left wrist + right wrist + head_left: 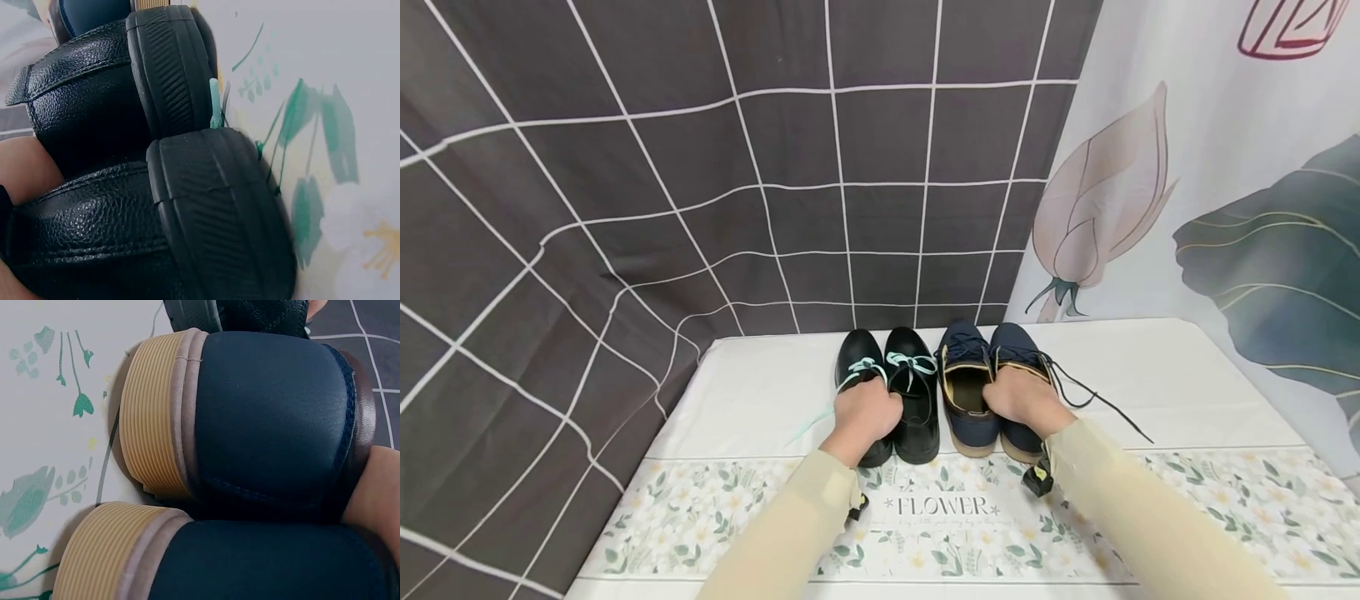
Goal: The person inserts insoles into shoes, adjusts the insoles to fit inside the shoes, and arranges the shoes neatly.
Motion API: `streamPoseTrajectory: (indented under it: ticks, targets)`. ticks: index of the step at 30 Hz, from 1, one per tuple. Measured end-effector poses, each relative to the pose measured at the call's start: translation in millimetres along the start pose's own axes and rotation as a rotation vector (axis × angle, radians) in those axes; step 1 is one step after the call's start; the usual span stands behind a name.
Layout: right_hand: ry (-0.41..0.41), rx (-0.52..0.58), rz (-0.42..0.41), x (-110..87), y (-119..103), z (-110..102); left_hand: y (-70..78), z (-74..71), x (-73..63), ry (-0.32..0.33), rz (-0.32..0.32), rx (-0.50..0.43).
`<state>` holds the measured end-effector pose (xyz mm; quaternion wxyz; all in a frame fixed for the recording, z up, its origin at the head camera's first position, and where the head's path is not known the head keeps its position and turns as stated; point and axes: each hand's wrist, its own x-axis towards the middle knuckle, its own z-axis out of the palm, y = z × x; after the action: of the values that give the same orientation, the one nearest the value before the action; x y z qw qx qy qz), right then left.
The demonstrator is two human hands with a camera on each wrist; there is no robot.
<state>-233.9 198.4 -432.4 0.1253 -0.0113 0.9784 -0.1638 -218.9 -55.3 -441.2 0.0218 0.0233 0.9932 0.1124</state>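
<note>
Two black lace-up shoes with mint laces stand side by side on the white table. My left hand (867,408) grips the left black shoe (859,348) at its opening, covering part of it. Beside it is the right black shoe (917,446). Further right stand two navy shoes with tan soles and dark laces. My right hand (1021,396) holds the right navy shoe (1017,337) by its opening. Its thumb side lies close to the left navy shoe (973,429). The wrist views show the black heels (219,212) and the navy heels (269,419) up close; most fingers are hidden.
A flower-print cloth (730,517) with the word FLOWER covers the table's front part. Behind rises a dark grid-patterned curtain (880,217), with a white floral one (1210,250) at right. A loose dark lace (1112,406) trails right; a mint lace (811,423) trails left.
</note>
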Motion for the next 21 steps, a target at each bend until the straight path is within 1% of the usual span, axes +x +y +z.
streamPoseTrajectory:
  ticks: [6, 11, 21]
  targets:
    - [-0.003, -0.027, -0.014, -1.9, -4.0, -0.7, -3.8, 2.3, -2.4, 0.009, -0.009, -0.023]
    - [0.010, -0.033, -0.008, -0.7, -4.0, -3.0, -3.4, -0.3, -1.6, 0.027, -0.002, -0.024]
    - [0.013, -0.015, -0.015, 0.0, -1.6, -1.8, -1.6, -3.1, -3.2, -0.018, -0.025, -0.042]
